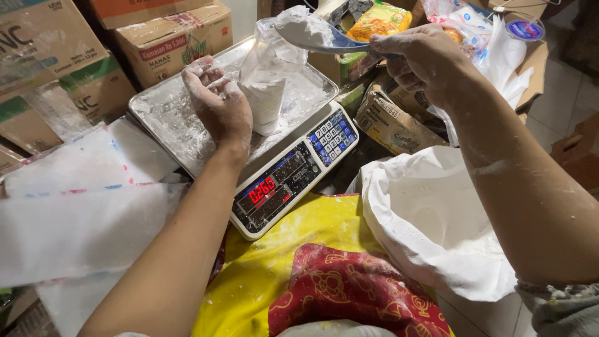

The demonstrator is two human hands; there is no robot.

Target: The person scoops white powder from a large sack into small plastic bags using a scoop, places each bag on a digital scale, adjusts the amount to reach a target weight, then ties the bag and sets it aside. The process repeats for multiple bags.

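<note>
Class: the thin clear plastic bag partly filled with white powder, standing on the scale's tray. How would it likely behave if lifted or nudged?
The plastic bag would probably be floppy: its thin film is crumpled and the left hand is at its mouth. It likely sags bottom-heavy, since powder fills only the lower part. The powder-dusted steel tray may let it slide.

At frame centre, the scale [281, 181] is white with a silver tray [168, 118], red glowing digits and blue keys. Below it, the cloth [274, 262] is yellow with a red, gold-patterned patch. The sack [430, 218] at right is white; the boxes [168, 37] at upper left are brown.
</note>
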